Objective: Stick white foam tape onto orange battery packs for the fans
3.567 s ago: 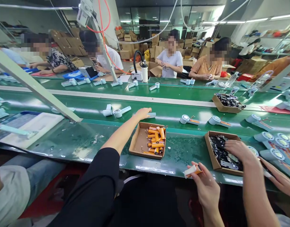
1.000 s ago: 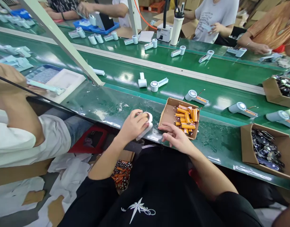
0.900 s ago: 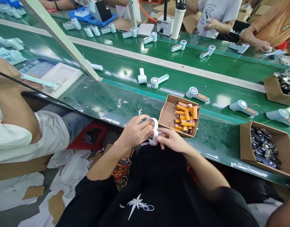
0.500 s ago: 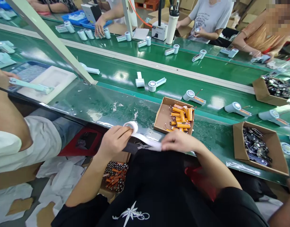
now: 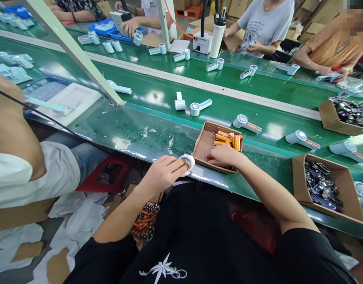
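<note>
My left hand (image 5: pixel 166 172) is closed around a roll of white tape (image 5: pixel 191 161), held just over the front edge of the bench. Inside a shallow cardboard box (image 5: pixel 203 144), my right hand (image 5: pixel 224 155) points downward with its fingers curled together. Its fingertips are partly hidden, and whatever they may hold cannot be made out. Orange cylindrical batteries (image 5: pixel 236 142) with thin wires lie in the same box, just beyond the right hand.
A cardboard box of dark metallic parts (image 5: pixel 323 185) stands to the right. Pale blue handheld fan bodies (image 5: pixel 195 109) lie along the green conveyor (image 5: pixel 152 96). A slanted metal post (image 5: pixel 77 51) rises at left. A co-worker's arm (image 5: pixel 12 114) is close by on the left.
My right hand has left the stretched tape strip and moved up into the battery box. My left hand has shifted right with the roll. The scissors below the tape are no longer visible.
</note>
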`<state>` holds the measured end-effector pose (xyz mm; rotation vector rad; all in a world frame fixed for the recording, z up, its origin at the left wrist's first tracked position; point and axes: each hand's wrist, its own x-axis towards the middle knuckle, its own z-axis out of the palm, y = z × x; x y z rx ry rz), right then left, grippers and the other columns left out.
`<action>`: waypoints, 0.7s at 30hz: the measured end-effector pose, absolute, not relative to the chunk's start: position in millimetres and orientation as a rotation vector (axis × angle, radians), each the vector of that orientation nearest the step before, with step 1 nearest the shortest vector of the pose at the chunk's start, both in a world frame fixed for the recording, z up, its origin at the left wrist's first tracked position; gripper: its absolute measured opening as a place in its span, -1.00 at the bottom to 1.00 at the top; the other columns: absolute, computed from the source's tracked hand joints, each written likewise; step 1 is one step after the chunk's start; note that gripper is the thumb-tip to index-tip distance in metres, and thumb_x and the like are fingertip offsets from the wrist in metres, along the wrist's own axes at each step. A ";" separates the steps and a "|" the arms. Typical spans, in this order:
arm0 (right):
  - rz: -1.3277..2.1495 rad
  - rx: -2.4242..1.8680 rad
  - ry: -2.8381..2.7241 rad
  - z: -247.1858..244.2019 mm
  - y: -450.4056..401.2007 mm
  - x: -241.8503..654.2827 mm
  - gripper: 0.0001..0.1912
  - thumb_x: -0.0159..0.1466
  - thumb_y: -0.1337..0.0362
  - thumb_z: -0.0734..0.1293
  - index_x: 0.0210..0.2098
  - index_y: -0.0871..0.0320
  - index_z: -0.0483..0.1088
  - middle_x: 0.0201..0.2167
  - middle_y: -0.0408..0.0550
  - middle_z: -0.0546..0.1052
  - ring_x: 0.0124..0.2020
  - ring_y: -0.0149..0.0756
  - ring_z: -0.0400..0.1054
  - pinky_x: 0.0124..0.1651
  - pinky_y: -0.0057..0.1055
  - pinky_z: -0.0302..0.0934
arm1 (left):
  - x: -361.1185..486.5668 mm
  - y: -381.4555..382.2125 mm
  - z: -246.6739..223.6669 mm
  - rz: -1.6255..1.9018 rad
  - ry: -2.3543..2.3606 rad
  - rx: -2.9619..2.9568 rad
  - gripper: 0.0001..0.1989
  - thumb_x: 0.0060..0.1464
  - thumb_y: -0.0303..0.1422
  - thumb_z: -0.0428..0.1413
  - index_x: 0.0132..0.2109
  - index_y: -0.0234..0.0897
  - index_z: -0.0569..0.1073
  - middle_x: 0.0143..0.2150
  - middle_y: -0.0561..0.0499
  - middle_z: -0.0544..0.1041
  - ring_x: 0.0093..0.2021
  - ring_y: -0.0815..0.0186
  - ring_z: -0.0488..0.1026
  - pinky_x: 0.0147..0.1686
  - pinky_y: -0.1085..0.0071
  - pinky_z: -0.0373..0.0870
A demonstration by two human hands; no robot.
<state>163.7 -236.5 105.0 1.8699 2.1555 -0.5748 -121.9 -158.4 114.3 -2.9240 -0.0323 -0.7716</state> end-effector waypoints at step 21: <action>-1.828 2.632 2.454 100.8 -281.0 171.8 -0.37 0.40 -0.13 0.35 0.27 0.15 0.47 0.02 0.03 0.64 -0.03 -0.14 0.56 0.06 -0.23 0.46 | -100.7 -166.0 103.5 -0.593 0.032 -2.913 -0.85 0.39 -0.46 0.10 0.05 -0.29 0.48 -0.15 -0.02 0.62 -0.24 0.25 0.43 -0.24 0.24 0.34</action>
